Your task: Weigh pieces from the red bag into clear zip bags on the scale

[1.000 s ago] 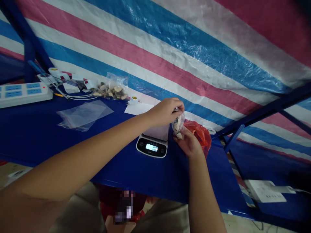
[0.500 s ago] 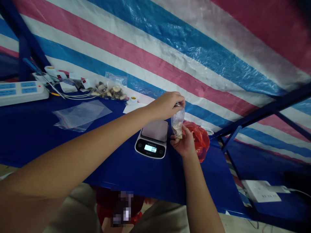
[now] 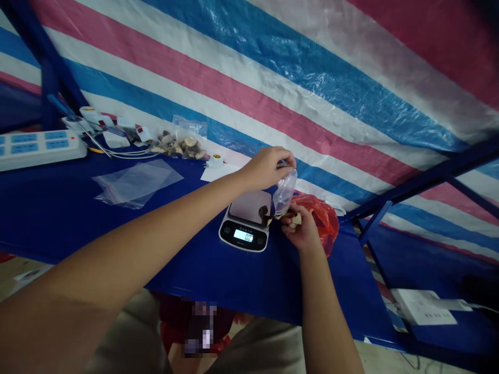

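Observation:
My left hand (image 3: pixel 272 167) pinches the upper end of a small clear plastic bag (image 3: pixel 286 191), which hangs with its mouth downward. Below that mouth my right hand (image 3: pixel 304 228) is cupped, its curled fingers holding several pale, dark-edged dried slices (image 3: pixel 297 219). One dark dried piece (image 3: pixel 265 215) is on the right side of the metal plate of a kitchen scale (image 3: pixel 249 203). The lit display reads 0.0. A red plastic bag (image 3: pixel 327 226) lies right behind my right hand.
On the blue table (image 3: pixel 187 265) lie flat clear zip bags (image 3: pixel 138 182) and a filled bag of dried slices (image 3: pixel 183 145). A power strip (image 3: pixel 41 148) and cables stand at the left. Striped sheeting (image 3: pixel 241 88) hangs behind; a white socket box (image 3: pixel 423 306) is at the right.
The bag was upright-looking with pieces in its lower end; now that end is nearly empty. Slices have come out into my right hand, and one piece is on the scale.

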A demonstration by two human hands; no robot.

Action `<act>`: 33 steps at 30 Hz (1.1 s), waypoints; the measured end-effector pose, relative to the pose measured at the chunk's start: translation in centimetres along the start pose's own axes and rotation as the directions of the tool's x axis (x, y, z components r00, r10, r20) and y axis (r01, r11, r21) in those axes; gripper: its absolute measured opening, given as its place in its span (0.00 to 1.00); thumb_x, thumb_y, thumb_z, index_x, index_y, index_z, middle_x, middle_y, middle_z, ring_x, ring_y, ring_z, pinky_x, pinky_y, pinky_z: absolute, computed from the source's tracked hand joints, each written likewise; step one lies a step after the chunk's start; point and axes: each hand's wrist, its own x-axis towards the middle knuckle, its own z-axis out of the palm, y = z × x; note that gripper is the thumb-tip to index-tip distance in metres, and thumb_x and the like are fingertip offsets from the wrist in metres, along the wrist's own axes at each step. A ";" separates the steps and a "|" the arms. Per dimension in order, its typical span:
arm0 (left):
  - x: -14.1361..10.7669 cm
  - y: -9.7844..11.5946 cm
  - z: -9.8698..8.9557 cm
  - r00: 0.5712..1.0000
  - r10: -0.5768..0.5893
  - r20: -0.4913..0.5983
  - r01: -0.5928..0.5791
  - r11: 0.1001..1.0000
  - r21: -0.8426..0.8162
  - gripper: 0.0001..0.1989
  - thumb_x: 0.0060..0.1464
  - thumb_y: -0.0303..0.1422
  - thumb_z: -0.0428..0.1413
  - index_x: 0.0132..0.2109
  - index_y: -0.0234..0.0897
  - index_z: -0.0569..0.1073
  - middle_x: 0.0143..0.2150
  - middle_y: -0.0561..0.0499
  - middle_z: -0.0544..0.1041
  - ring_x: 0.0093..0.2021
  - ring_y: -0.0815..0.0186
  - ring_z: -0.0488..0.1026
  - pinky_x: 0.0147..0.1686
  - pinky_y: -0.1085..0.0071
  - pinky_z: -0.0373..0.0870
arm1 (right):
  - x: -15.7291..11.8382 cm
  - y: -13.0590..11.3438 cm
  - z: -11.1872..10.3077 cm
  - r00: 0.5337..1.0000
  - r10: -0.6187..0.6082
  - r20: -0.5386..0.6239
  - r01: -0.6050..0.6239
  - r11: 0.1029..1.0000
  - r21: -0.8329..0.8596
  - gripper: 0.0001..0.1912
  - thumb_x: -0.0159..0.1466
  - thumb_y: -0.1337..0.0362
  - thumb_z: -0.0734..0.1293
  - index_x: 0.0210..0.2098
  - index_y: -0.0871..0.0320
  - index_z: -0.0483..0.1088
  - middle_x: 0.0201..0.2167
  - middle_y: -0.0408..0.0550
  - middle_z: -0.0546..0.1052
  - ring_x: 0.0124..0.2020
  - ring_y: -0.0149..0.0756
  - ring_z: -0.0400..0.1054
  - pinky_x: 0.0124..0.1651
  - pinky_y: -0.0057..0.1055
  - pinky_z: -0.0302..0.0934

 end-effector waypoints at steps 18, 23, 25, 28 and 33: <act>-0.6 -1.7 -6.3 0.930 -0.133 -0.342 0.124 0.991 -0.050 0.02 0.59 0.32 0.59 0.39 0.39 0.73 0.33 0.51 0.77 0.36 0.68 0.76 0.39 0.69 0.75 | -1.3 3.5 3.6 0.692 -0.670 0.270 0.343 -0.024 -0.939 0.27 0.54 0.44 0.77 0.48 0.51 0.78 0.41 0.54 0.74 0.45 0.51 0.68 0.51 0.47 0.63; -1.2 -1.4 -6.3 0.938 -0.137 -0.318 0.124 0.991 -0.059 0.03 0.58 0.32 0.59 0.39 0.39 0.73 0.31 0.52 0.76 0.35 0.68 0.76 0.39 0.69 0.76 | -0.9 3.7 3.2 0.716 -0.634 0.292 0.341 -0.047 -0.939 0.14 0.58 0.53 0.73 0.41 0.52 0.80 0.37 0.53 0.74 0.42 0.47 0.68 0.50 0.45 0.65; -1.4 -1.1 -5.8 0.949 -0.127 -0.288 0.117 0.992 -0.052 0.02 0.58 0.31 0.59 0.39 0.38 0.74 0.31 0.51 0.77 0.35 0.68 0.75 0.39 0.69 0.75 | -0.6 3.5 3.0 0.715 -0.630 0.304 0.355 -0.048 -0.934 0.14 0.57 0.57 0.72 0.41 0.54 0.81 0.36 0.52 0.75 0.40 0.45 0.69 0.49 0.42 0.65; -1.2 -0.6 -4.9 0.970 -0.102 -0.222 0.098 0.995 -0.029 0.03 0.56 0.30 0.59 0.38 0.36 0.76 0.33 0.50 0.78 0.36 0.68 0.75 0.40 0.69 0.75 | 0.0 3.3 2.3 0.763 -0.624 0.167 0.330 0.153 -0.932 0.12 0.54 0.59 0.71 0.35 0.56 0.81 0.29 0.47 0.77 0.32 0.40 0.69 0.39 0.36 0.65; 0.0 0.5 -4.0 0.998 -0.061 0.012 0.061 0.997 0.047 0.05 0.51 0.28 0.60 0.37 0.36 0.79 0.34 0.49 0.80 0.36 0.67 0.75 0.41 0.67 0.73 | 0.7 1.6 -0.2 0.787 -0.614 -0.058 0.238 0.388 -0.890 0.14 0.52 0.54 0.69 0.27 0.59 0.79 0.17 0.42 0.70 0.21 0.34 0.61 0.25 0.30 0.54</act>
